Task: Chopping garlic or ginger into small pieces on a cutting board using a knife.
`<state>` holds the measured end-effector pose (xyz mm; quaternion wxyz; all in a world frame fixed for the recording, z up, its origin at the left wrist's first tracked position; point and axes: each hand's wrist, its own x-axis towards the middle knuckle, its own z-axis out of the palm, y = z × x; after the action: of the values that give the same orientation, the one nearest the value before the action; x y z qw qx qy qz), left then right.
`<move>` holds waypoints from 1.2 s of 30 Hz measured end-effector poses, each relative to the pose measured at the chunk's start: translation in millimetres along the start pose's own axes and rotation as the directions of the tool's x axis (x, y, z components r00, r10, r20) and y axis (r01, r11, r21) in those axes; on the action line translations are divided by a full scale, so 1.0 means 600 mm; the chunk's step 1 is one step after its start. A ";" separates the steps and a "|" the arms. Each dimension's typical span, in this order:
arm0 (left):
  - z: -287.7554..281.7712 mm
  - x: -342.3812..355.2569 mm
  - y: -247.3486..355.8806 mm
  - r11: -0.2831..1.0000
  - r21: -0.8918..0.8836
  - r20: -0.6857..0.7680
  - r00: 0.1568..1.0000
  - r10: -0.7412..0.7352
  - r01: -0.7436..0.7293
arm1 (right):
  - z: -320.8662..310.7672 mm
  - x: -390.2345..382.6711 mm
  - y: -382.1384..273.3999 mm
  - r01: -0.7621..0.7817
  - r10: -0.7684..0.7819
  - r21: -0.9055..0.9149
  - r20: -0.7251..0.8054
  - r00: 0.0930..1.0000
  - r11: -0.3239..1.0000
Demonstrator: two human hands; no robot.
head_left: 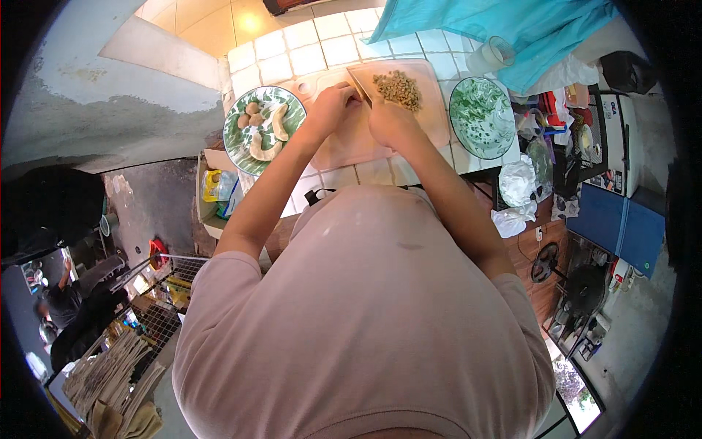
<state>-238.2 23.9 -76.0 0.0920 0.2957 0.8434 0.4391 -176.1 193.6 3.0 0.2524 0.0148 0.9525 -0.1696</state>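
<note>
On a pale pink cutting board (344, 143), my right hand (393, 123) is closed round the handle of a knife (360, 85). The blade points away from me, right beside the fingers of my left hand (335, 106). Those fingers are bent together and press on a small piece, mostly hidden, that I cannot make out. A heap of finely chopped brownish bits (398, 89) lies on the board beyond my right hand. To the left, a green-and-white plate (235, 146) carries several brown balls (253, 115) and two curved, pale sausage-like pieces (279, 123).
Right of the board lies another green-and-white plate (482, 117) with nothing on it. A clear glass (493, 53) stands by a turquoise cloth (497, 22) at the back right. White plastic bags (518, 181) crowd the table's right edge. An open cardboard box (212, 219) with packets sits at the left.
</note>
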 end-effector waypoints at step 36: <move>-0.001 0.001 -0.009 0.993 -0.113 -0.036 0.999 0.008 -0.012 | 0.063 -0.018 0.000 0.004 -0.004 0.004 -0.063 0.998 1.000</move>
<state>-241.2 21.5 -80.1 0.0915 0.2865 0.8170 0.4920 -148.6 181.9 -22.6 0.2221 0.0185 0.9596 -0.1715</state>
